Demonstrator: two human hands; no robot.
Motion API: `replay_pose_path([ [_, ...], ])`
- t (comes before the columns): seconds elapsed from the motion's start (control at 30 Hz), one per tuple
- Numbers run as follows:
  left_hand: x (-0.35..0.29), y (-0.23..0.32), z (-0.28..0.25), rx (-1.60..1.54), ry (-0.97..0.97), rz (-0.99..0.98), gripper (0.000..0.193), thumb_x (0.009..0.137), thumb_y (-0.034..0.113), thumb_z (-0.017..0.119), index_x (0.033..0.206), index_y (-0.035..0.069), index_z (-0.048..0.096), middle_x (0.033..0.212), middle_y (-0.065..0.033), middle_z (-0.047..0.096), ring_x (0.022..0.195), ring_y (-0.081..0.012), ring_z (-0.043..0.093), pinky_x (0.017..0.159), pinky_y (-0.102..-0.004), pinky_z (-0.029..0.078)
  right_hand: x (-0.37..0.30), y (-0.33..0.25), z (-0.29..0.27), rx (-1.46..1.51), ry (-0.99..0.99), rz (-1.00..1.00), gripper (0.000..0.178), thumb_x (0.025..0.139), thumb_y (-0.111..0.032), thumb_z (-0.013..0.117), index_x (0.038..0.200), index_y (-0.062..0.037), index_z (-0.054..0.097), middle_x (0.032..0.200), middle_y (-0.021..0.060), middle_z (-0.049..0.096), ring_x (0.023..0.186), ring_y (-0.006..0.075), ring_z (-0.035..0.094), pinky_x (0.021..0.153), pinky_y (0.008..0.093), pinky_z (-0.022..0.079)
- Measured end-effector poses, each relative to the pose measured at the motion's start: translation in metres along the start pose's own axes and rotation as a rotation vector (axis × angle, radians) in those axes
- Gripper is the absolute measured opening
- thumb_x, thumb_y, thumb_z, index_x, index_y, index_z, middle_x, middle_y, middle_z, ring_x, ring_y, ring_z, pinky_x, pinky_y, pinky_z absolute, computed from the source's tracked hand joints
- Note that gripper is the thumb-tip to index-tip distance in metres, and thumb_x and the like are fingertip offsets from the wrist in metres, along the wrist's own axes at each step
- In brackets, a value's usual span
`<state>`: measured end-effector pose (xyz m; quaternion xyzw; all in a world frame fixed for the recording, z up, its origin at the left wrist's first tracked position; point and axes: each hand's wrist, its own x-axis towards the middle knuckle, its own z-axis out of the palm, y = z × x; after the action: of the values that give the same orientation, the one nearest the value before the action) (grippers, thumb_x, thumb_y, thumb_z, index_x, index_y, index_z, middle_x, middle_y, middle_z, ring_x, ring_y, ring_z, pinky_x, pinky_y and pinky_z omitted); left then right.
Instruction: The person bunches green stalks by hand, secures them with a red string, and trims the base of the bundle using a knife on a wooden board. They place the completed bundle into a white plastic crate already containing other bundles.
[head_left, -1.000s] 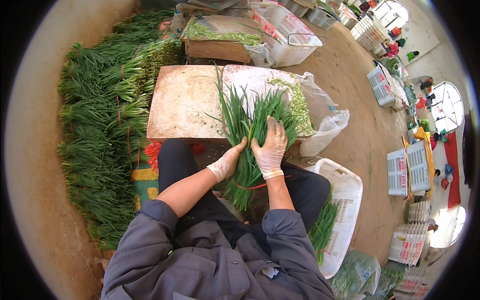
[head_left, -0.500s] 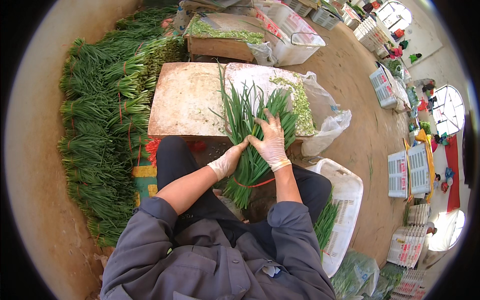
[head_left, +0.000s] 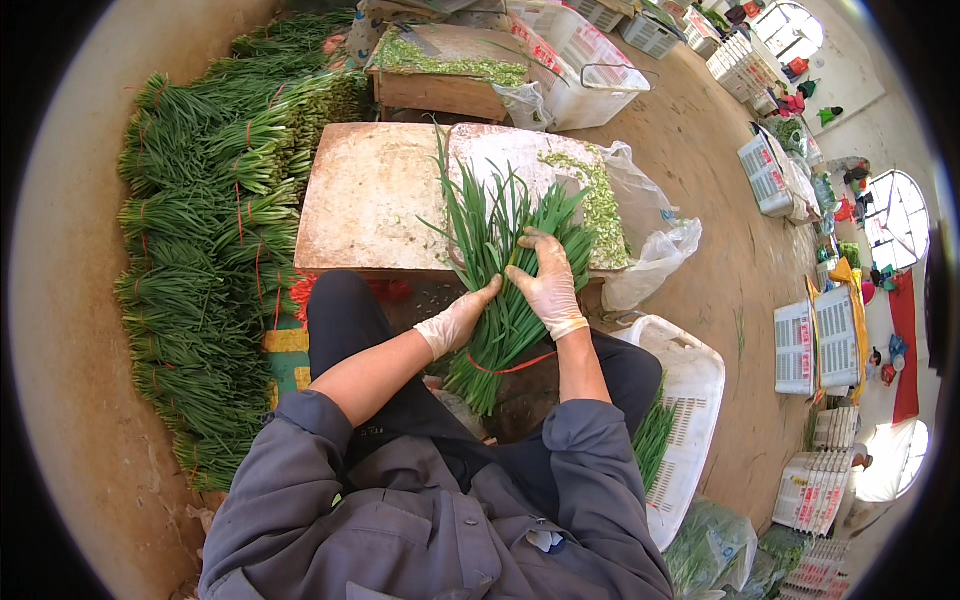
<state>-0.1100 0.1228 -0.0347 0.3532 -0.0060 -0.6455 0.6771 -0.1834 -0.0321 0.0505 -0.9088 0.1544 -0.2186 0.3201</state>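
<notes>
A thick bundle of green garlic chives [head_left: 490, 340] stands between my knees, its leaf tips leaning over the near edge of a worn work board [head_left: 375, 200]. A red band [head_left: 512, 367] circles it low down. My left hand [head_left: 460, 318], in a thin pale glove, grips the bundle's left side. On the right side, my gloved right hand [head_left: 550, 283] wraps round the leaves, its thumb toward the left one. The palms and the fingers behind the leaves are hidden.
Banded chive bundles [head_left: 200, 300] are piled along the wall at left. Pale trimmings [head_left: 600, 205] and a clear plastic bag [head_left: 650, 260] lie at the board's right. A white crate [head_left: 695, 400] with chives stands by my right knee; another crate [head_left: 600, 95] sits farther back.
My right hand's fingers have drawn in from lying spread over the leaves to curling round the right side. The left hand and the bundle have barely moved.
</notes>
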Motion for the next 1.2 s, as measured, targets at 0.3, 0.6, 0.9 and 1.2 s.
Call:
replay_pose_path([
  [0.3, -0.005, 0.008, -0.001, 0.032, 0.018, -0.025, 0.044, 0.103, 0.033, 0.064, 0.139, 0.007, 0.061, 0.126, -0.0098, 0.071, 0.111, -0.0247, 0.069, 0.102, -0.0412, 0.053, -0.001, 0.004, -0.003, 0.088, 0.013, 0.035, 0.012, 0.078, -0.011, 0.081, 0.088, -0.0044, 0.078, 0.129, 0.0132, 0.070, 0.131, 0.0359, 0.055, 0.111, 0.0446, 0.043],
  [0.6, -0.002, 0.010, -0.013, 0.163, 0.180, 0.051, 0.038, 0.086, -0.003, 0.060, 0.123, -0.002, 0.067, 0.107, -0.0147, 0.073, 0.090, -0.0285, 0.073, 0.083, -0.0414, 0.061, -0.029, -0.013, -0.029, -0.138, 0.051, -0.190, 0.011, 0.079, -0.014, 0.082, 0.088, -0.0099, 0.077, 0.125, 0.0095, 0.071, 0.138, 0.0395, 0.047, 0.113, 0.0509, 0.036],
  [0.9, -0.011, 0.015, 0.005, 0.189, 0.170, 0.036, 0.039, 0.085, -0.004, 0.061, 0.124, -0.002, 0.067, 0.100, -0.0156, 0.074, 0.084, -0.0288, 0.074, 0.076, -0.0419, 0.062, -0.047, 0.032, 0.002, 0.686, -0.055, 0.469, 0.023, 0.103, -0.006, 0.065, 0.122, 0.0062, 0.063, 0.099, 0.0109, 0.074, 0.084, 0.0156, 0.071, 0.076, 0.0300, 0.058],
  [1.2, -0.013, 0.013, -0.009, 0.160, 0.153, 0.054, 0.041, 0.086, -0.003, 0.061, 0.126, 0.001, 0.067, 0.105, -0.0144, 0.074, 0.085, -0.0271, 0.074, 0.074, -0.0418, 0.063, -0.032, 0.005, 0.001, 0.168, -0.307, 0.369, 0.035, 0.084, -0.010, 0.076, 0.118, -0.0015, 0.069, 0.099, 0.0124, 0.077, 0.081, 0.0217, 0.072, 0.078, 0.0351, 0.057],
])
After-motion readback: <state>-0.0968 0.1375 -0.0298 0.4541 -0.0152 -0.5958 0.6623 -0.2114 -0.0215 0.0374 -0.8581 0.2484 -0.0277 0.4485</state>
